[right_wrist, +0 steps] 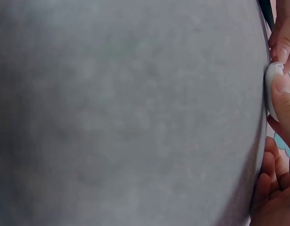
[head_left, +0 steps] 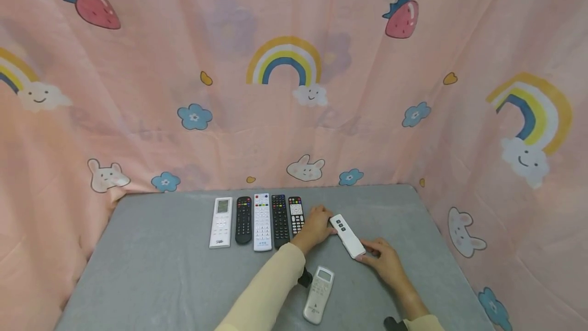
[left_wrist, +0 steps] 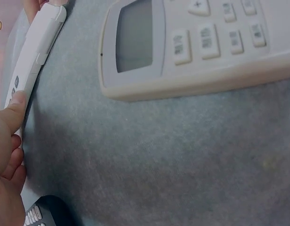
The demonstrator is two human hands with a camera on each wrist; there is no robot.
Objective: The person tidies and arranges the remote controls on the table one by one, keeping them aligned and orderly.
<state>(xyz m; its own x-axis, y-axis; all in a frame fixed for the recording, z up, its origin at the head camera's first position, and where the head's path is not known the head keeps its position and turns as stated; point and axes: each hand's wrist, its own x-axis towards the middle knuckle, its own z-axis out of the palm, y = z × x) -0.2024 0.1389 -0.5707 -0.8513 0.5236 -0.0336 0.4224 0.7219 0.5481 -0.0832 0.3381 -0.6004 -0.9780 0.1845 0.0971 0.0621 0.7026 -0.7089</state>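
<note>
A slim white remote control with a few dark buttons lies slanted between both hands. At its upper end my left hand pinches it, the thumb near the buttons in the left wrist view. My right hand holds the lower end between thumb and fingers. In the right wrist view only that end of the remote shows, at the right edge. Closer to me lies a thicker off-white remote with a small screen, touched by neither hand.
Left of the hands stands a row of remotes: a white one with a screen, a black one, a white one, a long black one, and a small black one partly behind the left hand. A patterned pink curtain borders the grey table.
</note>
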